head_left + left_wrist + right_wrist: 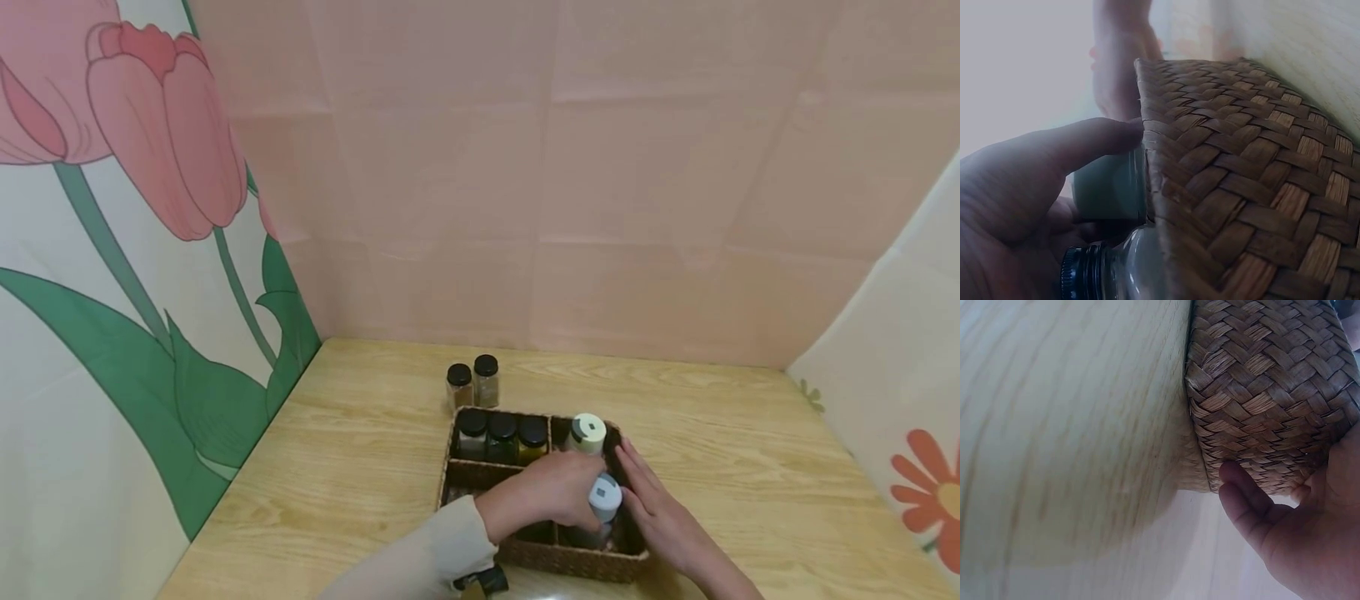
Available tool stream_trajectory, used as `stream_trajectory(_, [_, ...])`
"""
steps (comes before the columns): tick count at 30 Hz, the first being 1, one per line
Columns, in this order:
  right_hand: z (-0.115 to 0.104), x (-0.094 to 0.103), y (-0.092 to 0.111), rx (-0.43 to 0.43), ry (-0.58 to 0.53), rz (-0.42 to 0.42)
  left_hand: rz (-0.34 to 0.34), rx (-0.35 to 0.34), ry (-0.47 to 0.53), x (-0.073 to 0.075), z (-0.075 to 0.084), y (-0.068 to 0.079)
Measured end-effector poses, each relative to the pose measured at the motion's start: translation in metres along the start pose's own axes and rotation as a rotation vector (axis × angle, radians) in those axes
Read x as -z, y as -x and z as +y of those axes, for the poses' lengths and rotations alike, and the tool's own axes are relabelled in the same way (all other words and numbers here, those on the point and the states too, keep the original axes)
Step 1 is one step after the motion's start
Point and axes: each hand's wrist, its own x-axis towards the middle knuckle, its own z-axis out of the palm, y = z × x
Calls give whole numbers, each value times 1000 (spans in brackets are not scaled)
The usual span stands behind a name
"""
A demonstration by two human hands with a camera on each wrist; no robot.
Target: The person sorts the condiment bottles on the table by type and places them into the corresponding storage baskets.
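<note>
A woven basket (577, 563) with compartments sits on the table. My left hand (551, 492) reaches in over it from the left and grips a white-capped bottle (604, 493) in the near right compartment, fingers and thumb about its top. In the left wrist view a black-capped clear jar (1085, 269) lies close under that hand, and the thumb (1094, 140) reaches to the basket's rim. My right hand (663, 521) rests along the basket's right wall with fingers extended; the right wrist view shows its fingertips (1232, 472) at the woven outside.
Another bottle with a pale cap (588, 432) stands in the far right compartment. Black-lidded spice jars (502, 429) fill the far left one. Two more spice jars (472, 383) stand on the wooden table (360, 433) behind the basket. A pink curtain (540, 208) hangs beyond.
</note>
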Motion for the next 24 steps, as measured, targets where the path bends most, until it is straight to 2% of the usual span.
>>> stream_trajectory(5, [0, -1, 0, 16, -5, 6, -4, 18, 44, 5, -1, 4])
stream_trajectory(10, [-1, 0, 0, 18, 3, 11, 22, 0, 112, 16, -5, 13])
stream_trajectory(17, [-1, 2, 0, -22, 8, -19, 65, -16, 78, 31, -12, 23])
stream_trajectory(24, [-3, 2, 0, -18, 0, -19, 157, -15, 116, 44, -26, 36])
